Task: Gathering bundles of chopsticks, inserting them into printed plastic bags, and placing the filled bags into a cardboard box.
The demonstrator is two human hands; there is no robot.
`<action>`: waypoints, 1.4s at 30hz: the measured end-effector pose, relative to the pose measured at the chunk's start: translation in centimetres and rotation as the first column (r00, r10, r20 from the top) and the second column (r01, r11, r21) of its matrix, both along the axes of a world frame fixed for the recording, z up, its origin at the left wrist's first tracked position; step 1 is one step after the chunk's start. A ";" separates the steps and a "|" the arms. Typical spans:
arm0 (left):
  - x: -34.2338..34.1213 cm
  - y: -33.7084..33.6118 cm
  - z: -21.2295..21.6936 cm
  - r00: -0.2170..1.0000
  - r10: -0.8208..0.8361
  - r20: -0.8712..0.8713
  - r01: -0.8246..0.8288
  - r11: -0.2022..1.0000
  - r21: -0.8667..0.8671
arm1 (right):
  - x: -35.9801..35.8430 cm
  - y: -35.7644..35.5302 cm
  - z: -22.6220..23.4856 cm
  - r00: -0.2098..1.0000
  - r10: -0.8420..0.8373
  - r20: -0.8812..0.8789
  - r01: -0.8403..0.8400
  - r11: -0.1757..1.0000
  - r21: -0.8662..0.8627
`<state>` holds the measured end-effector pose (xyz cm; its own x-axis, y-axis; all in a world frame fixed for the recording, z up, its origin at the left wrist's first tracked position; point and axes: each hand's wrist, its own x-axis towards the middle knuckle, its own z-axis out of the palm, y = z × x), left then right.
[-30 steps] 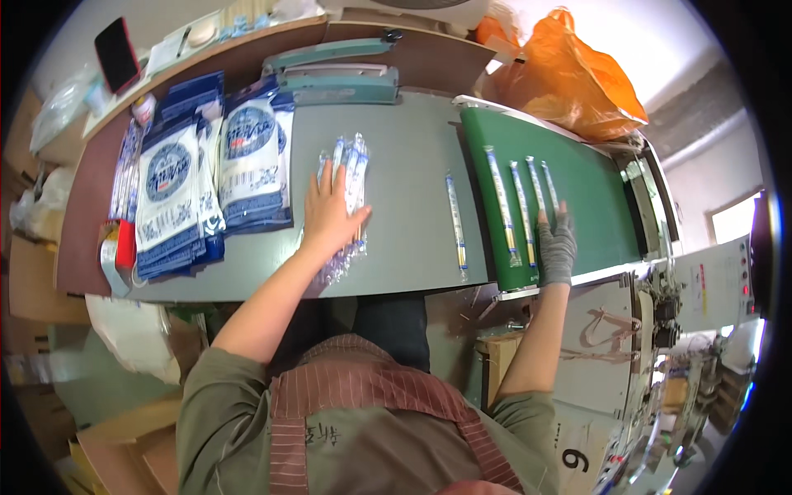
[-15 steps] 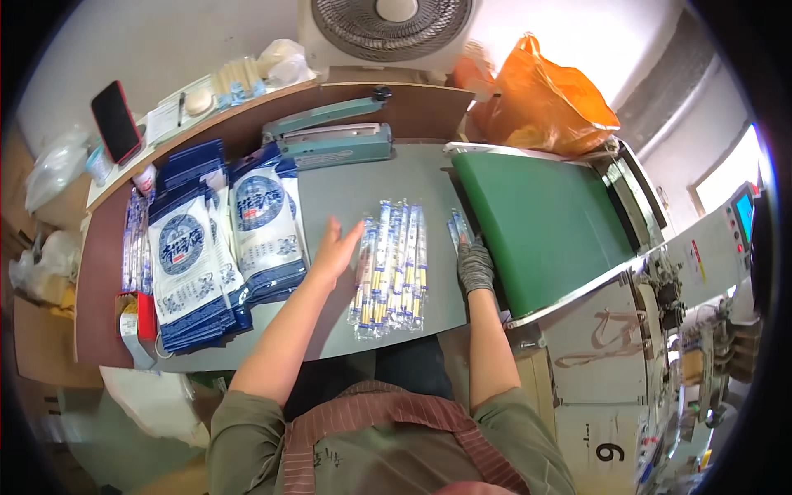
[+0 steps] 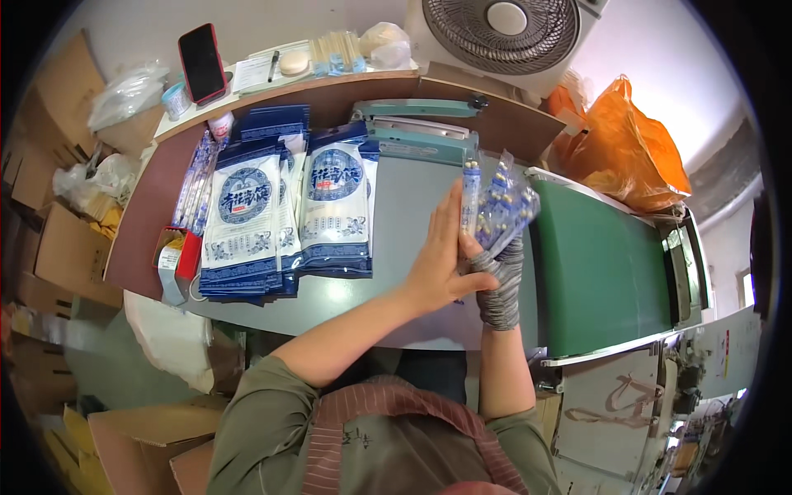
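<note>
A bundle of chopsticks [image 3: 505, 210] in clear and blue wrappers is held tilted up above the grey table, ends toward me. My right hand [image 3: 499, 285], in a grey knit glove, is closed round its lower right part. My bare left hand [image 3: 441, 260] presses along its left side, fingers straight and thumb reaching across the glove. One wrapped pair [image 3: 470, 198] stands upright at the bundle's left edge, beside my left fingers. Part of the bundle is hidden behind both hands.
Blue and white printed bags [image 3: 247, 214] lie stacked at the left, beside a red box [image 3: 177, 254]. A teal heat sealer [image 3: 421, 136] stands at the back. A green conveyor belt [image 3: 606, 272] runs along the right, with an orange plastic bag [image 3: 635, 148] behind it.
The wrapped chopsticks lying on the table are now gathered and lifted between my hands. My left hand has moved right to meet the gloved one; the view has shifted too.
</note>
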<state>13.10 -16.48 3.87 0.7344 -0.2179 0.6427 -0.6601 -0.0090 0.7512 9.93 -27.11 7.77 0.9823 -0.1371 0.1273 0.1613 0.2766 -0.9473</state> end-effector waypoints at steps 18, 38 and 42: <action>-7.5 6.4 -2.4 0.540 -0.622 -0.567 0.720 0.690 -0.071 | -6.7 3.3 0.0 0.966 -0.111 0.235 0.121 0.992 -0.028; -1.0 33.4 -8.6 0.791 0.605 0.086 -0.531 0.610 0.589 | -4.8 7.2 -8.1 0.746 0.550 -0.376 -0.463 0.834 0.301; -2.0 33.3 -5.9 0.859 0.512 0.016 -0.418 0.683 0.598 | -4.9 6.1 -8.7 0.779 0.492 -0.389 -0.406 0.868 0.285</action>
